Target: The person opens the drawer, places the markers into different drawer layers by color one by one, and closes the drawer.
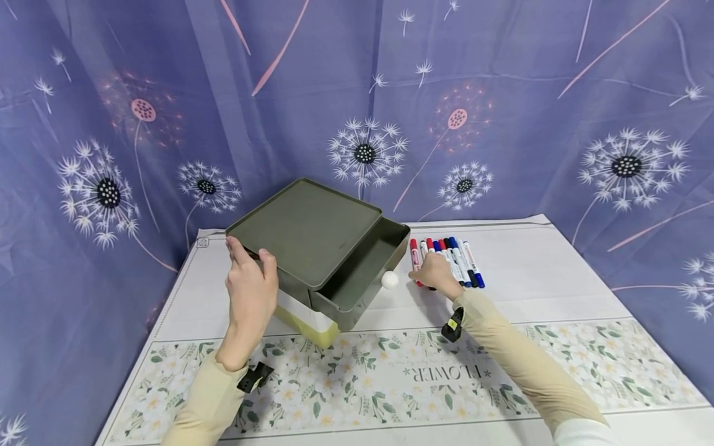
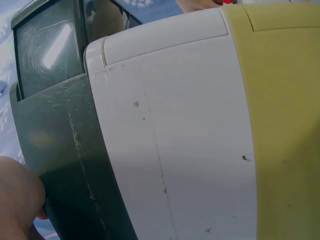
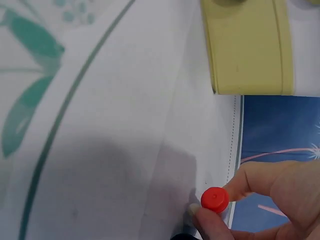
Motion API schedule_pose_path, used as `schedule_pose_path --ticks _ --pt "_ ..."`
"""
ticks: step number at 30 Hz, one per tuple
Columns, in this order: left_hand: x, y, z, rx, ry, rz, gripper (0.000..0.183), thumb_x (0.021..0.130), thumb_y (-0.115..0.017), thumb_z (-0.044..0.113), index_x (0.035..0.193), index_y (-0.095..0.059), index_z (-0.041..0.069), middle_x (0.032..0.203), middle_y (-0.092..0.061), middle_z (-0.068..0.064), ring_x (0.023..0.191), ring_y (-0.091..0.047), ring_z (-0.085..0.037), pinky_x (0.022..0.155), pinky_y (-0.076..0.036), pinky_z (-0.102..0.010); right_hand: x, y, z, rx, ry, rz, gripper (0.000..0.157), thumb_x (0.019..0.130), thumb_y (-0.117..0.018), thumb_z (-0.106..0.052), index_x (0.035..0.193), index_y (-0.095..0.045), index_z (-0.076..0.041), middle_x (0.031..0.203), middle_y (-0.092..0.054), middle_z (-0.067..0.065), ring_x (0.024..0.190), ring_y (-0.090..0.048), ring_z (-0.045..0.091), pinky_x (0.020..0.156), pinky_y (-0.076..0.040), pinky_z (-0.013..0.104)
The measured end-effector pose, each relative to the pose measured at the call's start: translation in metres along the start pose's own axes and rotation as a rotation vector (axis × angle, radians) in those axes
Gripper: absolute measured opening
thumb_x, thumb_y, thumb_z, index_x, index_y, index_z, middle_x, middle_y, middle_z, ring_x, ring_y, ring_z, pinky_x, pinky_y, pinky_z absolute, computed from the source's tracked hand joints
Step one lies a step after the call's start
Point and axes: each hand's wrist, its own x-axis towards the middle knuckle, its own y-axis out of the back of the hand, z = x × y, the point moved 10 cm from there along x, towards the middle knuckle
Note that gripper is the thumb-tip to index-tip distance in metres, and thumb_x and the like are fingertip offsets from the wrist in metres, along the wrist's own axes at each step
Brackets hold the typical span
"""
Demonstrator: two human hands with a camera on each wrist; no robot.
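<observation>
The red marker (image 1: 414, 251) had a glossy red cap and a pale printed barrel; it lay at the left end of a row of markers (image 1: 458, 263), its near end pinched between the thumb and finger of the right hand (image 1: 437, 272). The row, with red, blue and black caps, spread just beyond that hand and to its right. Left of it stood the storage box (image 1: 312, 226), its top drawer (image 1: 359, 260) pulled out and a round white knob (image 1: 390, 280) towards the right hand. The left hand (image 1: 251, 288) rested against the box's side, fingers and thumb apart.

The right wrist view showed the cap's round end between the fingertips, which the head view hid; the left wrist view showed scratches and dark specks on the box's green, white and yellow tiers.

Under both hands, the white worktop (image 1: 519, 266) bore a floral band with upside-down "FLOWER" lettering. Beyond them hung a violet-blue dandelion-patterned curtain (image 1: 290, 124).
</observation>
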Motion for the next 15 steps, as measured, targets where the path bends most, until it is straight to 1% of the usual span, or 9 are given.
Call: schedule_pose_path --ticks 4,6,13,15 --pt "0.000 0.000 0.000 -0.001 -0.003 0.005 0.067 0.094 -0.032 0.031 0.141 -0.014 -0.013 0.141 -0.027 -0.035 0.109 -0.047 -0.054 0.090 -0.040 -0.055 -0.004 -0.002 0.000 0.048 -0.005 -0.039 0.034 0.074 -0.069 -0.022 0.046 -0.051 -0.013 0.039 -0.045 -0.004 0.038 -0.043 0.010 0.041 -0.033 0.023" --pt "0.000 0.001 0.001 -0.001 -0.005 0.007 0.067 0.094 -0.032 0.031 0.141 -0.014 -0.013 0.141 -0.027 -0.035 0.109 -0.047 -0.054 0.090 -0.040 -0.055 -0.006 -0.002 -0.001 0.045 -0.002 -0.042 0.035 0.074 -0.069 -0.022 0.046 -0.050 -0.013 0.038 -0.045 -0.005 0.037 -0.042 0.009 0.041 -0.033 0.023" --pt "0.000 0.000 0.001 -0.005 -0.005 0.005 0.067 0.094 -0.032 0.032 0.142 -0.014 -0.013 0.141 -0.027 -0.034 0.110 -0.046 -0.053 0.090 -0.040 -0.055 -0.012 0.003 -0.002 0.029 -0.032 -0.050 0.035 0.074 -0.067 -0.026 0.049 -0.047 -0.014 0.042 -0.044 -0.004 0.040 -0.042 0.010 0.043 -0.033 0.022" --pt "0.000 0.000 0.001 -0.005 -0.005 0.005 0.067 0.094 -0.032 0.031 0.142 -0.013 -0.013 0.141 -0.027 -0.034 0.111 -0.046 -0.053 0.090 -0.040 -0.055 -0.014 0.004 -0.002 0.035 -0.026 -0.053 0.035 0.075 -0.067 -0.025 0.050 -0.046 -0.014 0.042 -0.044 -0.004 0.039 -0.043 0.010 0.043 -0.034 0.023"
